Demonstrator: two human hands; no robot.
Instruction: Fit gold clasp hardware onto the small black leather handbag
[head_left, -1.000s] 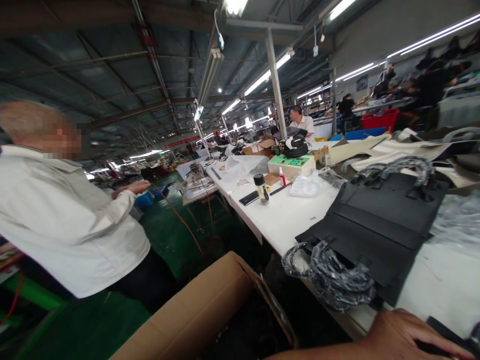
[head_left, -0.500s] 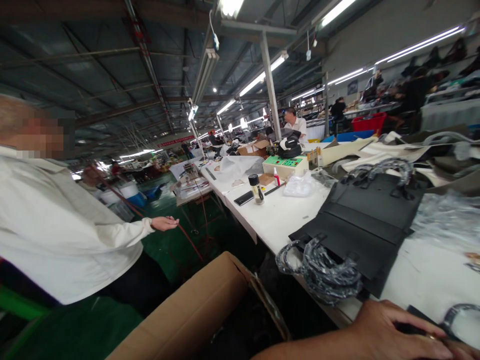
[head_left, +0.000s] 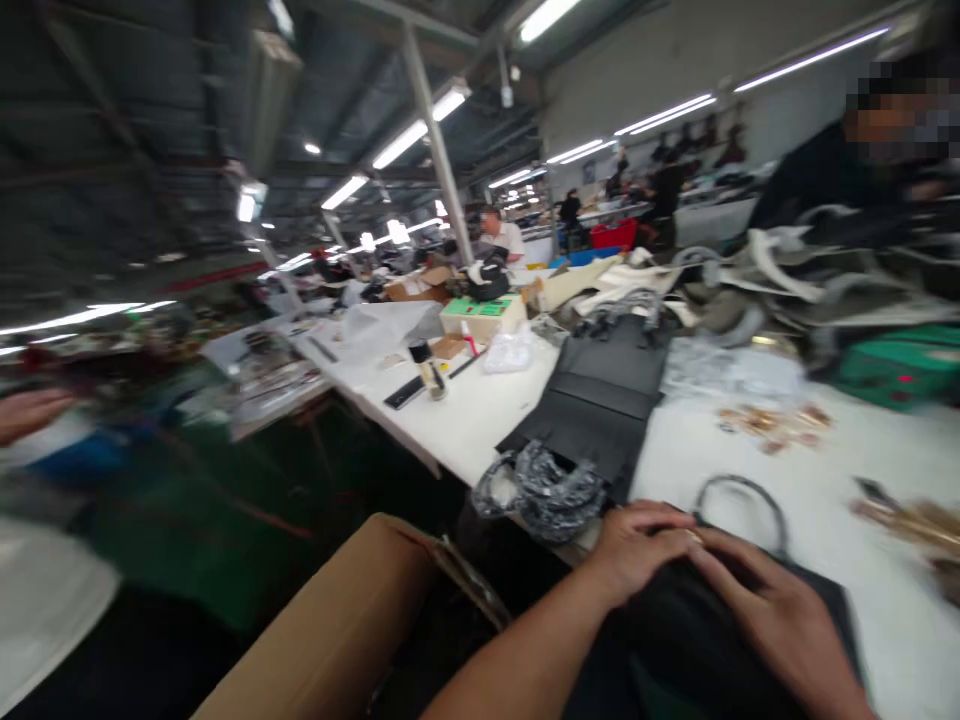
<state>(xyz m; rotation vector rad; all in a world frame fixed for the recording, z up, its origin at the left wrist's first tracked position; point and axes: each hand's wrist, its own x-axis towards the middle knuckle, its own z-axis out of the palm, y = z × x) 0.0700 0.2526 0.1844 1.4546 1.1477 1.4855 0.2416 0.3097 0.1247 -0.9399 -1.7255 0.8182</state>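
Note:
A black handbag [head_left: 675,640] with a dark loop handle [head_left: 742,490] lies at the table's near edge, partly hidden under my arms. My left hand [head_left: 637,545] and my right hand [head_left: 772,595] meet at its upper edge, fingers bent and closed on the black material. A small golden glint shows where the fingertips come together; what it is I cannot make out. Beyond my left hand lies a stack of flat black bag panels [head_left: 600,375], its plastic-wrapped handles [head_left: 540,490] bunched at the near end.
An open cardboard box [head_left: 322,620] stands below left of the table [head_left: 480,420]. Gold-coloured metal parts [head_left: 776,420] and a green box [head_left: 904,370] lie at right. Farther back are a dark-capped bottle [head_left: 427,370] and a green-topped machine [head_left: 484,315]. A person's hand [head_left: 34,412] shows at left.
My view has swung to the right, bringing both hands, the handled black bag and the gold parts into sight. The person in white has slid mostly out at the left.

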